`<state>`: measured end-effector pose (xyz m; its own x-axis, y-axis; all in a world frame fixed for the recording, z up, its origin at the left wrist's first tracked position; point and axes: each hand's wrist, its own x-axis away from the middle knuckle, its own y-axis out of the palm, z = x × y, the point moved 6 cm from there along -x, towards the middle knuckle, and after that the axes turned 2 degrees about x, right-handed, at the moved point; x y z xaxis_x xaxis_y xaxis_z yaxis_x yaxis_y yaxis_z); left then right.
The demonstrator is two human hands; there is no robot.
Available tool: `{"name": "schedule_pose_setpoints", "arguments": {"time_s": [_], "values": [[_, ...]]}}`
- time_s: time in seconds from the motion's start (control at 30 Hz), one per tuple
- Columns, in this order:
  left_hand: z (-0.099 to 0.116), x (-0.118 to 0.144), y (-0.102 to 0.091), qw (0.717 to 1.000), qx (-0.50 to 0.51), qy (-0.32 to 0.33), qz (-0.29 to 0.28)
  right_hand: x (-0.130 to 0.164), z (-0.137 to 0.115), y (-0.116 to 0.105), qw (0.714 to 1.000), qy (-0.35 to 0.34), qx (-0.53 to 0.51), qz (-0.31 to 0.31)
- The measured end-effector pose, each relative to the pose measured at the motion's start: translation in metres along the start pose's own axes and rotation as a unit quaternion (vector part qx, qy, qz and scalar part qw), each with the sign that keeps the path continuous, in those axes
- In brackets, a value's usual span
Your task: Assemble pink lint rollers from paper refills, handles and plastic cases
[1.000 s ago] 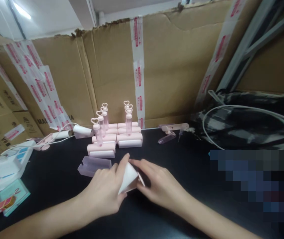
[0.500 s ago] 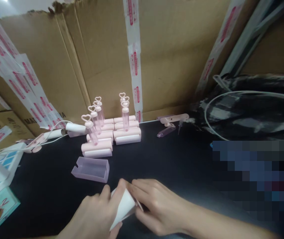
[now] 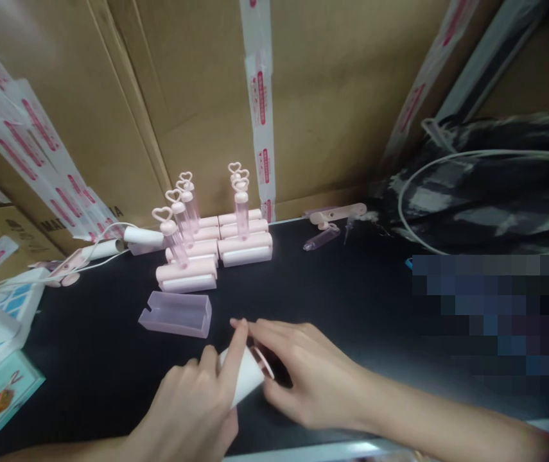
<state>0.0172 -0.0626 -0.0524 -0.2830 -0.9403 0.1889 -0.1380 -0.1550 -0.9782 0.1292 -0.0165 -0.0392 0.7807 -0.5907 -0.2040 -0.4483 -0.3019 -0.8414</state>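
Note:
Low in the middle of the head view, my left hand (image 3: 187, 401) is wrapped round a white lint roll (image 3: 244, 380). A pink end piece (image 3: 265, 364) shows at the right end of this roll. My right hand (image 3: 307, 372) curves round that end, its thumb by the pink rim and its fingers reaching across to my left index fingertip. The underside of the roll is hidden by my left hand. Just beyond lies an open, translucent lilac case (image 3: 175, 314).
Several pink lint rollers with heart-shaped loops (image 3: 186, 276) stand in two rows behind. Loose pink parts (image 3: 334, 215) lie back right, and white rolls (image 3: 144, 236) back left. A teal box (image 3: 11, 388) sits left. A cardboard wall (image 3: 327, 115) closes off the back.
The view has tilted down, so the table's front edge now shows. My right hand has opened slightly round the roll's end, and more of the pink end piece is visible.

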Motion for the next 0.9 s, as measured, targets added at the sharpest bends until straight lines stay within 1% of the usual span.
{"name": "schedule_pose_setpoints", "arguments": {"time_s": [0.07, 0.1, 0.17, 0.2, 0.27, 0.33, 0.4, 0.47, 0.5, 0.57, 0.6, 0.63, 0.73, 0.8, 0.83, 0.9], "values": [[-0.003, -0.001, -0.005, 0.999, 0.016, -0.003, 0.033, 0.005, -0.001, -0.005, 0.998, 0.015, -0.037, 0.039], [-0.006, -0.002, -0.009, 0.997, 0.033, 0.003, 0.062, 0.008, -0.001, -0.006, 0.996, 0.020, -0.070, 0.049], [-0.012, -0.003, -0.021, 0.986, 0.093, 0.024, 0.139, 0.010, 0.003, -0.004, 0.983, 0.034, -0.175, 0.047], [-0.015, -0.004, -0.027, 0.975, 0.137, 0.038, 0.173, 0.009, 0.005, -0.002, 0.969, 0.043, -0.240, 0.042], [-0.020, -0.005, -0.036, 0.945, 0.238, 0.062, 0.216, 0.006, 0.007, 0.003, 0.927, 0.048, -0.370, 0.034], [-0.019, -0.006, -0.040, 0.915, 0.314, 0.081, 0.238, 0.001, 0.005, 0.006, 0.880, 0.035, -0.472, 0.033], [-0.014, -0.006, -0.042, 0.900, 0.348, 0.103, 0.243, -0.003, 0.002, 0.009, 0.844, 0.032, -0.535, 0.034], [-0.012, -0.001, -0.042, 0.899, 0.346, 0.118, 0.241, -0.004, 0.001, 0.010, 0.826, 0.038, -0.561, 0.040], [-0.016, 0.003, -0.043, 0.903, 0.335, 0.115, 0.243, -0.004, 0.001, 0.010, 0.822, 0.040, -0.566, 0.045], [-0.036, 0.013, -0.047, 0.912, 0.295, 0.102, 0.268, -0.004, 0.006, 0.009, 0.816, 0.048, -0.572, 0.064], [-0.051, 0.018, -0.050, 0.915, 0.267, 0.093, 0.287, -0.005, 0.010, 0.007, 0.813, 0.060, -0.574, 0.081], [-0.066, 0.021, -0.053, 0.919, 0.237, 0.098, 0.299, -0.005, 0.016, 0.005, 0.809, 0.077, -0.574, 0.103], [-0.117, 0.020, -0.047, 0.944, 0.149, 0.088, 0.282, -0.006, 0.037, -0.013, 0.798, 0.124, -0.560, 0.185], [-0.145, 0.014, -0.035, 0.954, 0.143, 0.060, 0.257, -0.003, 0.049, -0.033, 0.783, 0.140, -0.553, 0.249], [-0.154, 0.012, -0.028, 0.958, 0.152, 0.052, 0.239, 0.000, 0.055, -0.044, 0.768, 0.150, -0.554, 0.283], [-0.159, 0.006, -0.013, 0.960, 0.189, 0.052, 0.201, 0.008, 0.065, -0.063, 0.734, 0.181, -0.556, 0.345]]}}
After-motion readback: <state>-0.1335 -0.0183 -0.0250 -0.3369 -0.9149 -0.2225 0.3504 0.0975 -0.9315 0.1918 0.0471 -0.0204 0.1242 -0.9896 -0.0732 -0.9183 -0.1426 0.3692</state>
